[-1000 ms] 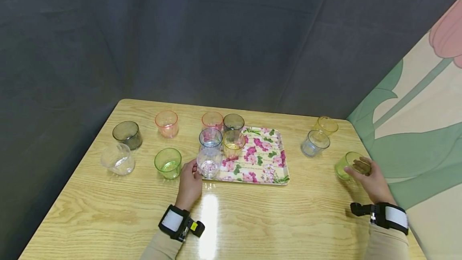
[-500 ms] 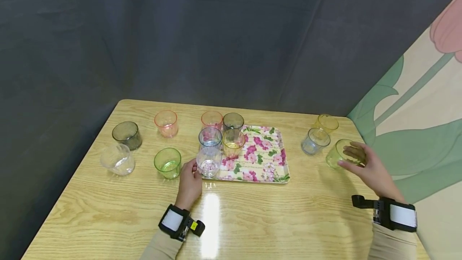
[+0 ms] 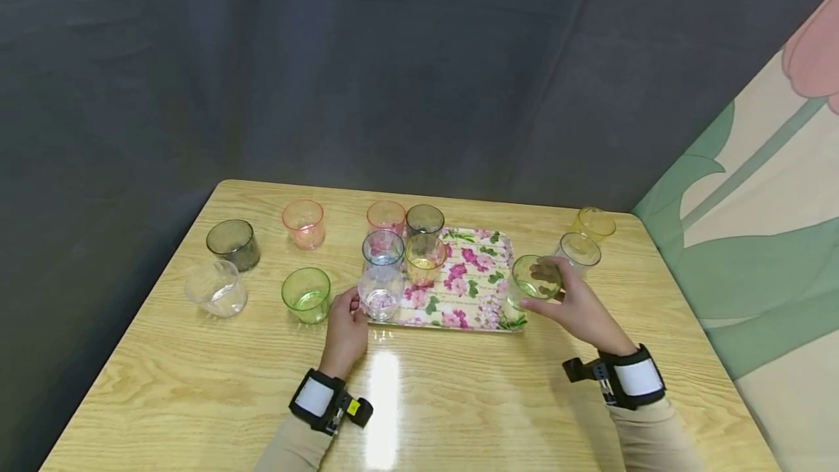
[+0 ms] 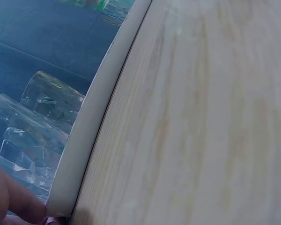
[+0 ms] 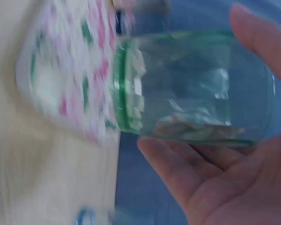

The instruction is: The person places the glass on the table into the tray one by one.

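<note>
On the wooden table (image 3: 459, 392) in the head view, the left hand (image 3: 345, 337) pinches the flowered tray (image 3: 475, 286) beside a clear cup (image 3: 380, 301), and the right hand (image 3: 580, 313) holds a green cup (image 3: 524, 286) at the tray's end nearest it. In the left wrist view, fingers (image 4: 22, 204) grip the rim (image 4: 79, 140); steady pressure should stop sliding. In the right wrist view, thumb (image 5: 264, 42) and fingers (image 5: 171, 169) flank the cup, which is best carried level.

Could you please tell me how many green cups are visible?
2: the right hand holds one green cup near the right end of the tray; a second green cup stands on the table, just left of the left hand.
</note>
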The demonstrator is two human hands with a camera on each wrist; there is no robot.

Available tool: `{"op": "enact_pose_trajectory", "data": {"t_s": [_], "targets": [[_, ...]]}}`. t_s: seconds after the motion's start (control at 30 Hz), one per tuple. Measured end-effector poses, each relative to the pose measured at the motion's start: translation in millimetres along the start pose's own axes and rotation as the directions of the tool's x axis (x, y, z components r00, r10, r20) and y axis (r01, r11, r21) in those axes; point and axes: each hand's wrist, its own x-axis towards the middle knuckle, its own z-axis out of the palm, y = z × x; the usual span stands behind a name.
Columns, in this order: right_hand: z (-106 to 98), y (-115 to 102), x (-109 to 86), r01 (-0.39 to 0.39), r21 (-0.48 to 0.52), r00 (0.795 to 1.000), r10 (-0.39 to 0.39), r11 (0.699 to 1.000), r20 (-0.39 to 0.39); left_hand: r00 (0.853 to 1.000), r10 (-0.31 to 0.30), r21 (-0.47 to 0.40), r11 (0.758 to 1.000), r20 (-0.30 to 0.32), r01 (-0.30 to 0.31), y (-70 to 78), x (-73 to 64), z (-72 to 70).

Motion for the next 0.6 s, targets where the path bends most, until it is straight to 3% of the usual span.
{"op": "enact_pose_trajectory", "data": {"t_s": [0.27,0.6], "targets": [[34,-26,10.8,0.039,0.077,0.999,-0.042,0.996,0.035,1.0,0.008,0.016,1.0,0.001,-0.008,0.6,0.6,-0.2],[72,-41,22.0,0.067,0.066,0.997,-0.069,0.996,0.031,1.0,0.015,0.015,1.0,-0.003,-0.015,0.7,0.1,-0.9]]}}
